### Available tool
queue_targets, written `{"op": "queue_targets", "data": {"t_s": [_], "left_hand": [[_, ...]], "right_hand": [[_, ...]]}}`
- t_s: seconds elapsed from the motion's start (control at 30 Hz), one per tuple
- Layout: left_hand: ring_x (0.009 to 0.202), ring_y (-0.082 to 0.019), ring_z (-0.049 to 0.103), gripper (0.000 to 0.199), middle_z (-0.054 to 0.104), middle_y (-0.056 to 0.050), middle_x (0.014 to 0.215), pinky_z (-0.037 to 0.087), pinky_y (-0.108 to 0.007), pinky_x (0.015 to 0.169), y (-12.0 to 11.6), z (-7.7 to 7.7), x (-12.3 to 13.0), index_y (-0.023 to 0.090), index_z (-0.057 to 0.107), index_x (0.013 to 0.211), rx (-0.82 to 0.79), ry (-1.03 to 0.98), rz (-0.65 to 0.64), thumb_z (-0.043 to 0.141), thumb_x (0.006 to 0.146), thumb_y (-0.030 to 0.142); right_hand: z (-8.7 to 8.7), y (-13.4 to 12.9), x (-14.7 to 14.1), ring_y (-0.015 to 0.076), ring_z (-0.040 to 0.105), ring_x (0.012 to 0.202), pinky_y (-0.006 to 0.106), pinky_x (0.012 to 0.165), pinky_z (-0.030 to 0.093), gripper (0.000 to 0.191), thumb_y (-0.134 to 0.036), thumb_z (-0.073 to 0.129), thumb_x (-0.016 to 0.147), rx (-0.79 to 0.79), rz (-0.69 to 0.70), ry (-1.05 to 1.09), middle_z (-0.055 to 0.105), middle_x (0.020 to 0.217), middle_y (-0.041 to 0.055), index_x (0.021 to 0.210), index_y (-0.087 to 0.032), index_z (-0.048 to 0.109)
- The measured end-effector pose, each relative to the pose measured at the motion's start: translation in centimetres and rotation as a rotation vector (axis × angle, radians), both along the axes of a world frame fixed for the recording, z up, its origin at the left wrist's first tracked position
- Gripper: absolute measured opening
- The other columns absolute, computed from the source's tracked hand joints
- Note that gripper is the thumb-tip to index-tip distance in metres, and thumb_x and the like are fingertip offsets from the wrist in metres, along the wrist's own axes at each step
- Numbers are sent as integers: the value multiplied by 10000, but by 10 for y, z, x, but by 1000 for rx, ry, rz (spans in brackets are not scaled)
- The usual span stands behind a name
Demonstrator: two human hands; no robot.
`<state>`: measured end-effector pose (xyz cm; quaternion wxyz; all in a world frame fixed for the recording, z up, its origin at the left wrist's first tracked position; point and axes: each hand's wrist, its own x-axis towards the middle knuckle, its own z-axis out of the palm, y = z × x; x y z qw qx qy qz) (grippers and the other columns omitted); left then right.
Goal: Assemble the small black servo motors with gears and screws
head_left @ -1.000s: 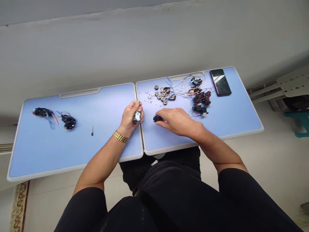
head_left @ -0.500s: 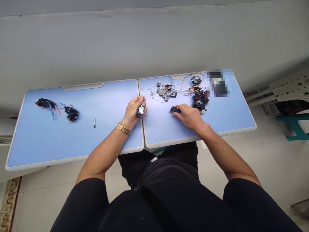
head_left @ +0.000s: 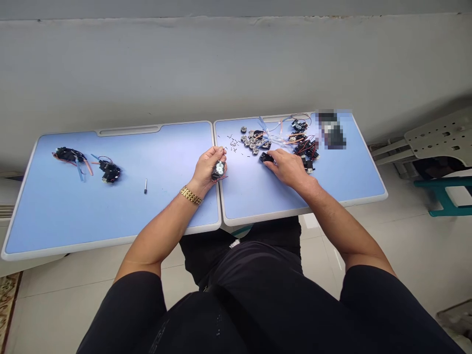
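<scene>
My left hand (head_left: pixel 205 168) is closed around a small black gear housing (head_left: pixel 219 170) with pale gears showing on top and thin red wires hanging from it. Thumb and forefinger are pinched together above the housing; whether anything tiny sits between them I cannot tell. My right hand (head_left: pixel 292 168) grips a black plastic part (head_left: pixel 265 157) low over the right tabletop, its thumb and fingers covering the rear end. Just beyond that part lie several round silver-and-black pieces (head_left: pixel 252 143) and scattered small screws (head_left: pixel 233 143).
Wired black assemblies (head_left: pixel 307 146) and blue and orange strips (head_left: pixel 275 135) crowd the right tabletop. On the left tabletop (head_left: pixel 177 147) are two more wired assemblies (head_left: pixel 109 170) and a small screwdriver (head_left: pixel 145 187). A seam divides the tabletops. A green stool (head_left: pixel 438 199) stands at right.
My right hand has shifted slightly up and left with the black part. My left hand keeps its hold on the gear housing. The view has shifted a little.
</scene>
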<state>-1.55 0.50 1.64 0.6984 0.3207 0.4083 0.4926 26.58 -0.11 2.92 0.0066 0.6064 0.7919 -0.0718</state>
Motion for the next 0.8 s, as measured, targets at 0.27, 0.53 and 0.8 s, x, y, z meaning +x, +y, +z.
{"op": "queue_targets", "data": {"t_s": [0.27, 0.53, 0.8], "left_hand": [[425, -56, 540, 516, 565, 94, 676, 408, -197, 347, 1, 3, -2, 176, 616, 923, 5, 24, -1, 1004, 765, 477], [435, -64, 554, 507, 566, 90, 682, 418, -198, 350, 0, 5, -2, 177, 622, 927, 14, 51, -24, 998, 781, 483], [414, -58, 533, 521, 562, 92, 678, 407, -201, 326, -1, 4, -1, 182, 622, 918, 4, 45, -24, 1003, 770, 506]], "right_hand": [[6, -36, 9, 293, 747, 1126, 357, 773, 430, 350, -394, 562, 1150, 3, -19, 26, 786, 1343, 131, 1391, -198, 724], [3, -80, 14, 262, 757, 1062, 363, 740, 419, 339, -431, 572, 1154, -46, -22, 70, 804, 1236, 95, 1336, -211, 755], [-1, -68, 18, 286, 765, 1118, 371, 824, 475, 360, -410, 630, 1123, -7, -81, 85, 812, 1241, 97, 1387, -204, 763]]}}
